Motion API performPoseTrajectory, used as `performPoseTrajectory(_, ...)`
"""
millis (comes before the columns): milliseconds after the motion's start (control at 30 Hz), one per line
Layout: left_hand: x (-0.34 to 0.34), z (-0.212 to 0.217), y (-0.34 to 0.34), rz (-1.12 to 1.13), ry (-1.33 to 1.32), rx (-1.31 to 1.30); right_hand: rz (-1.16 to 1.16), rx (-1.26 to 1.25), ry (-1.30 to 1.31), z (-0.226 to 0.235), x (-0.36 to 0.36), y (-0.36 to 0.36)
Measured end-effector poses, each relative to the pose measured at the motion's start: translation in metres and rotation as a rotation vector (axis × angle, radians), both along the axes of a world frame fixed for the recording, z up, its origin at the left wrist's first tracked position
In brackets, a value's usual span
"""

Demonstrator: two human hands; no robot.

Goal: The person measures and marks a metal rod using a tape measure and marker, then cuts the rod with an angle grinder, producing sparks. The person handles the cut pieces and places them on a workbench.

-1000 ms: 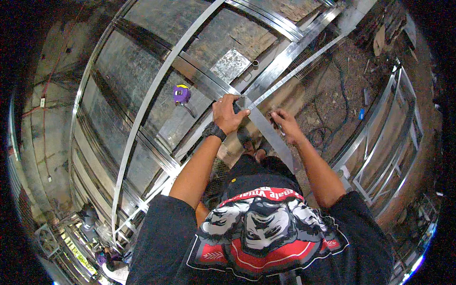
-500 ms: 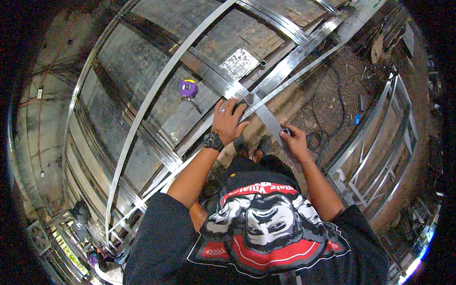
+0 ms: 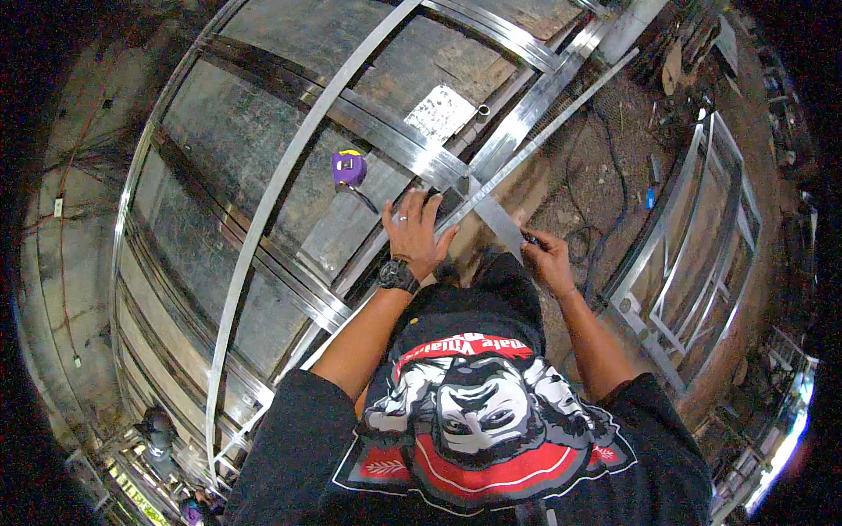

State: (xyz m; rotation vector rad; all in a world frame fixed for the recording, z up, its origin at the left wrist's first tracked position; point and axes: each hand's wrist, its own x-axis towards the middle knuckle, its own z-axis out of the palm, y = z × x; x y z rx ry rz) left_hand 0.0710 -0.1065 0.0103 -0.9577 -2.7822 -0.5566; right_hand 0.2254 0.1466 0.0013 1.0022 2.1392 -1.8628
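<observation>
My left hand lies with its fingers spread over the edge of a metal frame, the thumb against a long thin metal bar. A flat metal strip meets this bar near the frame's corner and slopes down toward my right hand. That hand is closed in a pinch around a small dark pen-like tool, beside the strip's near end. What part of the tool lies inside the fingers is hidden. Past my left fingers, a purple and yellow tape measure rests on a grey board.
A large silver frame with a curved bar spreads over the left and centre. A white-speckled plate and a short tube lie within it. Right, another metal frame stands near black cable and a small blue object.
The view has shifted slightly. My left hand remains spread at the frame's edge, and my right hand still pinches the pen-like tool beside the strip.
</observation>
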Motion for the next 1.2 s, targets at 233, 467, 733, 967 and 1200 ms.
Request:
performPoseTrajectory(233, -0.003, 0.006, 0.005, 0.071, -0.204, -0.039, 0.064, 0.100, 0.131, 0.008, 0.000, -0.016)
performPoseTrajectory(467, -0.007, -0.003, 0.012, 0.171, -0.186, 0.067, 0.070, 0.066, 0.143, 0.016, -0.002, -0.030)
performPoseTrajectory(733, -0.010, 0.002, 0.019, 0.172, -0.212, 0.087, 0.120, 0.126, 0.223, -0.001, 0.003, -0.025)
performPoseTrajectory(967, -0.015, 0.000, 0.016, 0.129, -0.268, 0.075, 0.049, 0.122, 0.087, -0.003, -0.010, -0.021)
performPoseTrajectory(1200, -0.014, -0.005, 0.016, 0.065, -0.213, 0.088, -0.144, -0.031, 0.006, 0.005, -0.103, -0.015)
